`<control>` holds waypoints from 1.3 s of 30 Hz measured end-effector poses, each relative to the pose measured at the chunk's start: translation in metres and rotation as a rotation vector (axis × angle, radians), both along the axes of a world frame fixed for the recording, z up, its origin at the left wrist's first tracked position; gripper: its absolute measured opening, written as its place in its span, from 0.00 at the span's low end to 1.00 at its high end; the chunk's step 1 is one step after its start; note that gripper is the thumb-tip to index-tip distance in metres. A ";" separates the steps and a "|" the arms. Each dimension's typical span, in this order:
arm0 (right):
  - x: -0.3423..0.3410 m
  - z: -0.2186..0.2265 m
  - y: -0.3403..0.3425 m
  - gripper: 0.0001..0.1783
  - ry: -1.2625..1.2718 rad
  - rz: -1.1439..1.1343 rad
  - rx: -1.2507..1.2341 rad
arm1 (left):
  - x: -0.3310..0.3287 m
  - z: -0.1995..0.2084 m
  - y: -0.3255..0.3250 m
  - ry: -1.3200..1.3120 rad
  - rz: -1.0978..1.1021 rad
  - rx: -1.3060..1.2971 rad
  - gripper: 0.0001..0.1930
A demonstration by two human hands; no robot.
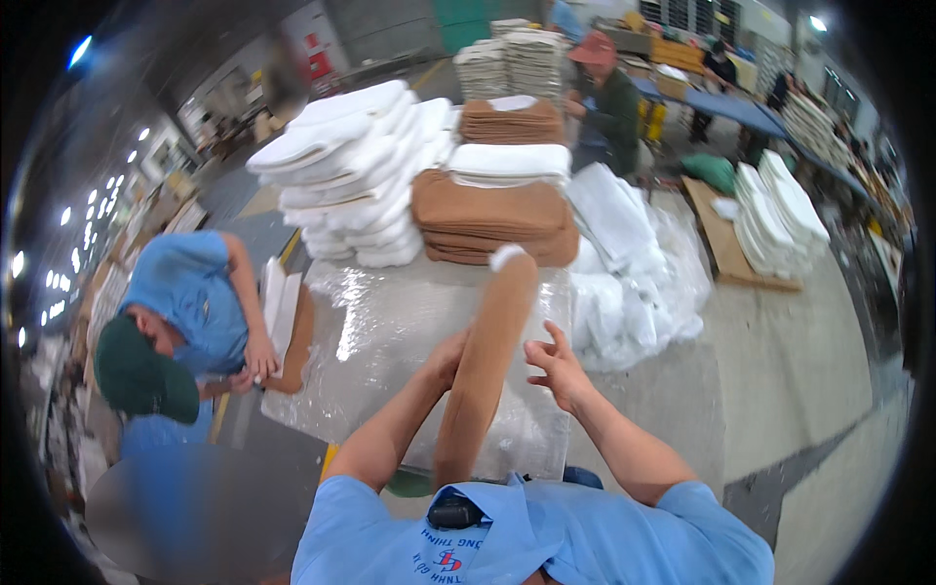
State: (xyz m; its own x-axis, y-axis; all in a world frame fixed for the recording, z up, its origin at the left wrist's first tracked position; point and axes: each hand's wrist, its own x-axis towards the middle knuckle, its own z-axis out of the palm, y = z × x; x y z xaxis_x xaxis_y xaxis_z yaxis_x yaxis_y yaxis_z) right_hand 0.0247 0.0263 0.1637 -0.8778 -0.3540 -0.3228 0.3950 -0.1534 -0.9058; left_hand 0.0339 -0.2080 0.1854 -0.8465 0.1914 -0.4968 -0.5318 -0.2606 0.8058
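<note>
Plastic-wrapped table (pixel 390 331) amid factory floor (pixel 780 370)

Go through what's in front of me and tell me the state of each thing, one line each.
Brown piece: held up on edge, tilted away, white end on top.
Left hand: on the brown piece's left side.
Right hand: open, fingers spread, just right of the piece.
Plastic sheet: spread flat over the table.
White stack: piled high, leaning.
Brown stack: folded, piled flat.
</note>
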 end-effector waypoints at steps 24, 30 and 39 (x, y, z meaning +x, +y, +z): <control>0.131 -0.152 0.068 0.13 -0.370 -0.656 -0.248 | 0.023 -0.175 0.102 0.347 -0.495 -1.047 0.25; 0.122 -0.193 0.088 0.06 -0.490 -0.809 -0.320 | -0.001 -0.181 0.131 0.229 -0.724 -0.957 0.24; 0.092 -0.210 0.077 0.13 -0.659 -1.096 -0.754 | -0.026 -0.186 0.189 0.446 -0.714 -1.131 0.23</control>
